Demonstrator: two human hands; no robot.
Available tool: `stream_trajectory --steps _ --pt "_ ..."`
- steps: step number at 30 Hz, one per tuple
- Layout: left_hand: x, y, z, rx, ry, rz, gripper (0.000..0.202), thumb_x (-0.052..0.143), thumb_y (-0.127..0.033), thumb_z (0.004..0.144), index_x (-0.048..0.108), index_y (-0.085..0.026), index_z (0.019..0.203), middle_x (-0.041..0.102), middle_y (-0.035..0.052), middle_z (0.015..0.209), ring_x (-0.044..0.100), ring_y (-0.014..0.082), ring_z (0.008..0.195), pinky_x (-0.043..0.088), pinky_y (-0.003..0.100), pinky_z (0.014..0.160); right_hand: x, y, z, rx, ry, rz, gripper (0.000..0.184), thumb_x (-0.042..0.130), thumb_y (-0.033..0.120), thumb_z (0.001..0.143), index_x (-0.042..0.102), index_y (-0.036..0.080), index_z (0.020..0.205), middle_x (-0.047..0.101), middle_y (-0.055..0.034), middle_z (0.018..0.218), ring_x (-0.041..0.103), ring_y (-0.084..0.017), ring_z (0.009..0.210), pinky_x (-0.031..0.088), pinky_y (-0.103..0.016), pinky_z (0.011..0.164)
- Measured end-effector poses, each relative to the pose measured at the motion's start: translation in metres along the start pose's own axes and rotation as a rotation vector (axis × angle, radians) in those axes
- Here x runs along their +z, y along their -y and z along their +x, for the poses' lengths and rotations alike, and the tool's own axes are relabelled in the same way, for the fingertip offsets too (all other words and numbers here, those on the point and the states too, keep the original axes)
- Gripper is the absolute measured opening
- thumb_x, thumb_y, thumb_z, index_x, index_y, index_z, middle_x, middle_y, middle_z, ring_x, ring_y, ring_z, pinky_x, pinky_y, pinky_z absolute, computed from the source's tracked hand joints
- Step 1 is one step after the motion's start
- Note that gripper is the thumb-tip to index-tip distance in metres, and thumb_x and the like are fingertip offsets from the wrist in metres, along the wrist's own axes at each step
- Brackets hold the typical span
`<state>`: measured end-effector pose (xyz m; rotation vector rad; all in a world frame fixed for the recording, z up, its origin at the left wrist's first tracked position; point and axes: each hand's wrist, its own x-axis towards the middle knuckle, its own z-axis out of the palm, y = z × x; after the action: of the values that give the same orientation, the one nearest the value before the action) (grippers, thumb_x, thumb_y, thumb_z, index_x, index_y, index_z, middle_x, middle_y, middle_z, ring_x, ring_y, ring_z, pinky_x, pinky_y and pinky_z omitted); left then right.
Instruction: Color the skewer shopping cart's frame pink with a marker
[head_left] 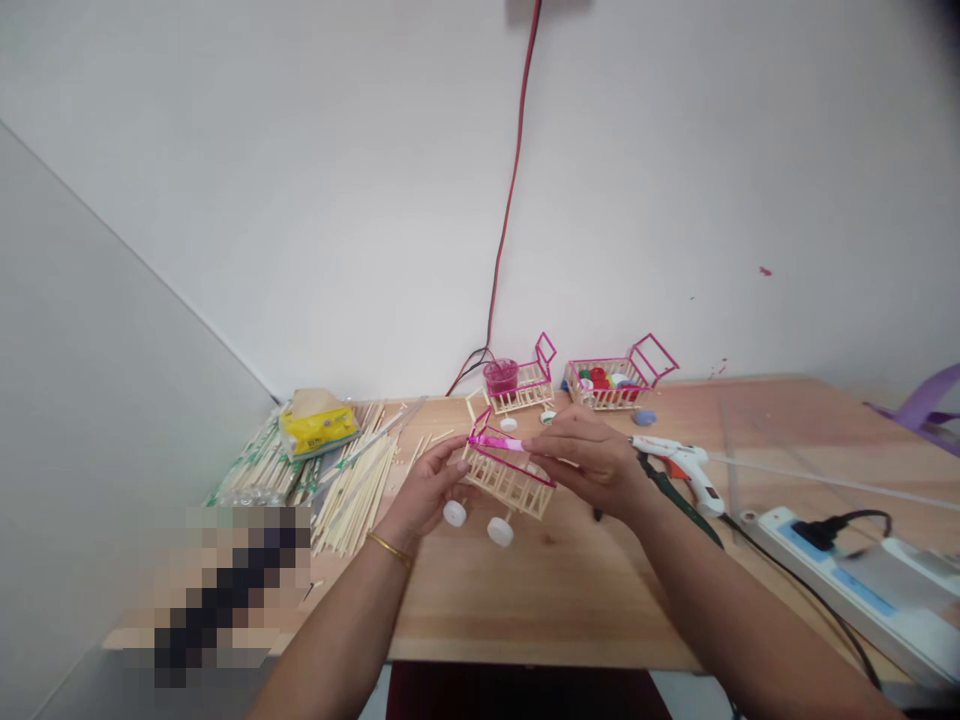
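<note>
My left hand [429, 488] and my right hand [589, 455] both hold a small cart [508, 478] made of wooden sticks with a pink rim, lifted just above the wooden table [555, 590]. The cart has white bottle-cap wheels [499, 531] hanging below it. The fingers of my right hand pinch the pink handle bar [496, 442] at the cart's top; my left hand supports the cart's left end. Two similar stick carts stand behind: one holding a pink cup [501, 376], the other [615, 381] filled with coloured bottle caps.
A heap of wooden sticks [352, 485] and wrapped chopsticks lies at the left, with a yellow tissue pack [318, 422] on it. A white glue gun [686, 467] and a power strip [862, 590] lie at the right. A red and black cable [510, 200] runs up the wall.
</note>
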<state>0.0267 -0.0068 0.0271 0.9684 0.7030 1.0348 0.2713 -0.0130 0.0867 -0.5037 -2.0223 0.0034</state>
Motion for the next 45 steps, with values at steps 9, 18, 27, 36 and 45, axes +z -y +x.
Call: stream_trajectory --steps 9,18,27,36,45 --pt "0.001 -0.001 -0.002 0.028 -0.039 0.023 0.045 0.078 -0.029 0.072 0.066 -0.02 0.114 0.067 0.0069 0.108 0.064 0.0136 0.075 0.054 0.025 0.061 -0.004 -0.007 -0.004 0.027 0.017 0.032 0.022 0.064 0.012 0.085 0.07 0.022 0.104 0.074 -0.0061 0.087 0.064 -0.017 0.078 0.053 -0.033 0.071" --pt "0.003 -0.002 -0.002 0.044 -0.036 0.046 0.049 0.078 -0.028 0.071 0.063 -0.019 0.117 0.068 0.0057 0.098 0.063 0.012 0.071 0.054 0.023 0.059 -0.007 -0.005 -0.005 0.045 -0.085 0.028 0.025 0.068 0.01 0.082 0.069 0.022 0.104 0.073 -0.0054 0.084 0.064 -0.017 0.078 0.051 -0.036 0.073" --pt "0.001 -0.001 0.0 0.137 -0.103 0.199 0.057 0.079 -0.033 0.069 0.06 -0.02 0.121 0.062 0.0084 0.113 0.065 0.0136 0.075 0.057 0.028 0.064 -0.003 -0.004 -0.005 0.036 -0.065 -0.014 0.023 0.065 0.013 0.085 0.07 0.024 0.105 0.072 -0.0053 0.083 0.064 -0.018 0.076 0.052 -0.034 0.071" --pt "0.001 0.001 0.001 0.291 -0.217 0.276 0.049 0.078 -0.031 0.07 0.062 -0.025 0.116 0.041 0.0053 0.137 0.059 0.0068 0.076 0.059 0.027 0.065 -0.001 0.004 -0.002 0.002 -0.079 -0.043 0.027 0.064 0.011 0.084 0.07 0.026 0.106 0.072 -0.0037 0.079 0.061 -0.017 0.074 0.051 -0.033 0.07" --pt "0.004 0.0 0.001 0.337 -0.235 0.314 0.045 0.076 -0.031 0.071 0.062 -0.027 0.114 0.039 0.0038 0.135 0.058 0.0095 0.083 0.06 0.028 0.066 0.001 0.001 -0.007 -0.002 -0.108 -0.079 0.034 0.067 0.009 0.081 0.069 0.026 0.11 0.072 -0.0039 0.082 0.062 -0.017 0.076 0.051 -0.033 0.072"
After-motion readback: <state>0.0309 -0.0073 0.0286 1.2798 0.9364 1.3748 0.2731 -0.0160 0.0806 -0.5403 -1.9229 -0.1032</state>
